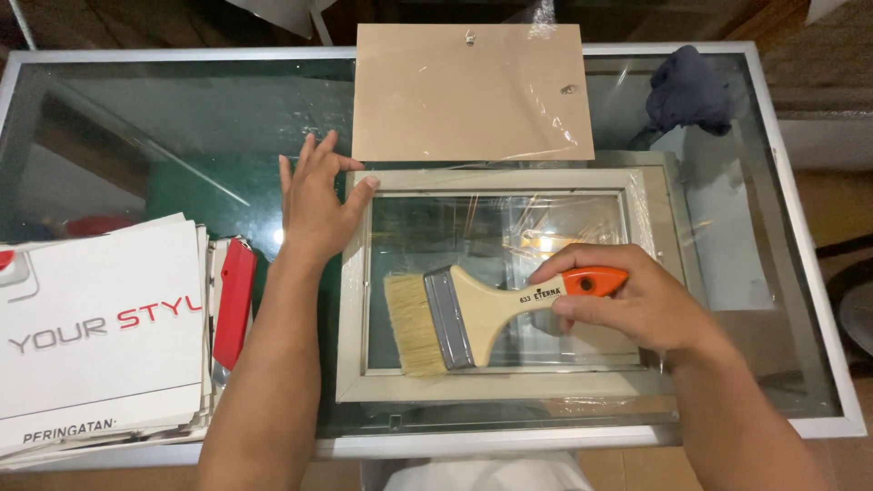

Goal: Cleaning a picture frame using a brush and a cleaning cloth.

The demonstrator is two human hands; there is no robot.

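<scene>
My right hand [637,305] grips the orange-tipped wooden handle of a wide flat paintbrush [455,314], whose pale bristles rest on the lower left of a beige picture frame [355,300] with a glass pane, lying flat on the glass table [164,127]. My left hand [314,205] lies flat with fingers spread at the frame's upper left corner, thumb touching the frame edge. A brown backing board [468,91] lies just beyond the frame, partly covered in clear plastic wrap.
A stack of white printed sheets [100,336] sits at the left front, with a red utility knife [235,300] beside it. A dark blue cloth [689,89] lies at the back right. The table has a white metal rim [809,255].
</scene>
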